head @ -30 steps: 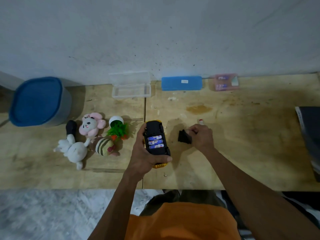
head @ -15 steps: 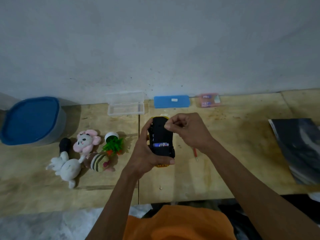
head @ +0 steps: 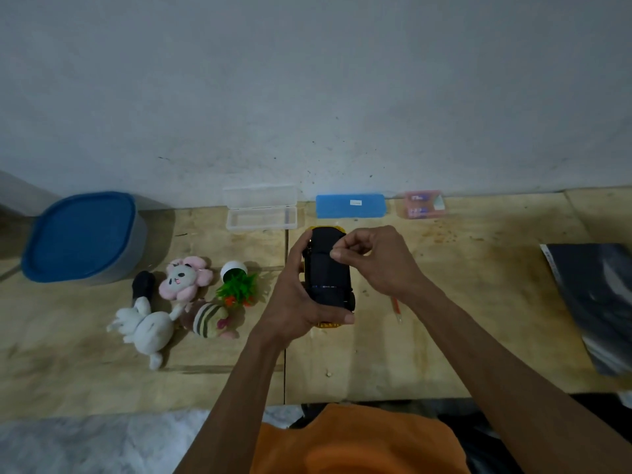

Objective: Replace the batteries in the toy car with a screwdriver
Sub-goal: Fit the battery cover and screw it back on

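The yellow plastic toy car with a black underside [head: 327, 268] is held belly-up above the wooden table [head: 461, 336], clasped around its body by the left hand [head: 297, 299]. A slip is judged likely if the cover is forced while misaligned (a thin seam is visible near the thumb). On the car's far right edge, the right hand [head: 372, 261] is curled, seemingly pinching the cover. The red-handled screwdriver [head: 396, 307] lies beneath that wrist, untouched.

My left hand [head: 301, 302] is raised in front of me, fingers and thumb curled round what it holds. My right hand [head: 372, 261] is just beside it, fingers [head: 345, 249] bent in, thumb and forefinger tips together. Both forearms reach forward, converging, bare to the elbow.
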`<state>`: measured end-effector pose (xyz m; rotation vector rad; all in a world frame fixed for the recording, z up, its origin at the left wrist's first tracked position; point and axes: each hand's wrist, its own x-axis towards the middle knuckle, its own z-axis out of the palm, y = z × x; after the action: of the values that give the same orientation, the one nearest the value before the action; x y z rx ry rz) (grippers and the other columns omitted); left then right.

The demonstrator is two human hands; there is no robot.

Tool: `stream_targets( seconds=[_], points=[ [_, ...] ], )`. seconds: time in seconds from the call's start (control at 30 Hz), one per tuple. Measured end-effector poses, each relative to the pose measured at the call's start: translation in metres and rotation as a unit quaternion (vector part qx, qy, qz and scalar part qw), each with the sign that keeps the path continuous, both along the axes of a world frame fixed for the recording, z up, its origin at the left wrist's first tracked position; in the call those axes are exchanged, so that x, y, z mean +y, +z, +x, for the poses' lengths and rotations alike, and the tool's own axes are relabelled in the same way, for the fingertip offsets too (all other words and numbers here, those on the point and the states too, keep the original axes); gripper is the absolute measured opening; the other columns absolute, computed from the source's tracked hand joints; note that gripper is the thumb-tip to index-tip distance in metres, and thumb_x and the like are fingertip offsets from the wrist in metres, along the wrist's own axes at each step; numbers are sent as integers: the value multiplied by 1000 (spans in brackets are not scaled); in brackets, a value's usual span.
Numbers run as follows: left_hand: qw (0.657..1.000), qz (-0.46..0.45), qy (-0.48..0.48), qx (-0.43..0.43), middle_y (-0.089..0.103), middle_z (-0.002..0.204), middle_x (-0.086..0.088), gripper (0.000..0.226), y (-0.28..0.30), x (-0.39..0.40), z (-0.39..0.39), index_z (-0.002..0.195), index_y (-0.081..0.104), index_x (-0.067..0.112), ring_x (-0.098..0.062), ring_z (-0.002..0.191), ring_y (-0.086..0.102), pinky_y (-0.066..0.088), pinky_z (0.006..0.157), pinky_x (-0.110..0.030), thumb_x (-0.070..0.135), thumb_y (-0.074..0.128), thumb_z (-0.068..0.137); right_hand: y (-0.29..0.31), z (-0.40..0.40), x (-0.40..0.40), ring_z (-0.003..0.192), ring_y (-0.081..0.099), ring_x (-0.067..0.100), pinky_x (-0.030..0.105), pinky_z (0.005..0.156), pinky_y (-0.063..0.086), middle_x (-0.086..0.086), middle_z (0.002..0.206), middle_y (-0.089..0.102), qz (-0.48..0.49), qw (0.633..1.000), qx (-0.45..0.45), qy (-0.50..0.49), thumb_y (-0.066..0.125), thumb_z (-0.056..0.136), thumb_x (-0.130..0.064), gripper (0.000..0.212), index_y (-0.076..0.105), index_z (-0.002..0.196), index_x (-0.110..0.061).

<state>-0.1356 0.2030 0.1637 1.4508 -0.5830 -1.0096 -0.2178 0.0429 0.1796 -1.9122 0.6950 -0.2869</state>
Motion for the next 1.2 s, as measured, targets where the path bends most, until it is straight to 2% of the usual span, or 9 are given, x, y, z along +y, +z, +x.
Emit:
stream_targets(
  seconds=[0.17,0.3,0.47,0.6,0.83,0.9,1.03,1.13,1.2],
  points=[
    [1000,-5,-4,7,43,147,14,136,0,3,1,155,24,35,-21,114,66,63,77,-45,-23,88,50,1,2,2,65,60,-9,4,62,43,-12,74,69,-34,999,17,8,81,81,-21,7,76,86,-19],
    [1000,-9,-11,-3,45,142,15,135,3,2,4,155,23,33,-9,108,68,62,73,-34,-24,87,51,1,5,3,68,60,-10,3,64,44,-13,75,70,-40,999,-2,-4,82,80,-21,9,77,88,-19],
    [1000,1,4,22,43,148,6,136,0,4,5,154,26,38,-19,114,66,62,75,-42,-21,90,49,6,5,-1,66,61,-10,3,62,44,-15,72,69,-33,999,11,36,83,79,-18,10,78,88,-16],
    [1000,-2,-4,17,44,149,5,135,-3,6,2,154,27,36,-18,116,66,61,78,-38,-21,89,49,5,4,-7,67,62,-9,7,63,46,-12,75,72,-30,997,35,66,84,78,-18,13,78,89,-16],
    [1000,5,-18,17,47,143,16,134,0,3,3,152,30,39,-20,116,66,62,76,-37,-20,91,48,8,5,-13,76,71,8,21,73,58,-3,81,77,-25,996,28,81,85,76,-15,13,80,87,-12],
    [1000,9,-15,22,50,140,18,134,0,3,2,152,29,38,-19,115,66,61,76,-36,-22,89,49,7,6,-12,77,71,8,24,75,59,-2,82,76,-25,997,31,73,85,76,-16,14,80,88,-12],
    [1000,9,-12,22,49,142,12,135,-2,3,2,153,29,38,-21,116,66,62,78,-39,-20,90,48,3,5,-7,79,71,8,29,77,60,-3,81,76,-21,998,37,45,85,76,-19,15,80,89,-14],
    [1000,8,-11,22,57,134,23,132,-2,4,4,154,29,34,-19,119,64,62,80,-41,-23,88,50,6,3,-14,77,71,7,29,78,61,-4,79,76,-10,998,37,53,85,75,-18,13,80,86,-15],
    [1000,7,-7,26,57,135,21,132,-1,5,4,154,28,33,-17,118,64,61,79,-39,-25,86,51,7,3,-14,76,71,7,28,77,60,-3,79,76,-7,998,31,54,85,75,-17,13,79,86,-14]
  ],
)
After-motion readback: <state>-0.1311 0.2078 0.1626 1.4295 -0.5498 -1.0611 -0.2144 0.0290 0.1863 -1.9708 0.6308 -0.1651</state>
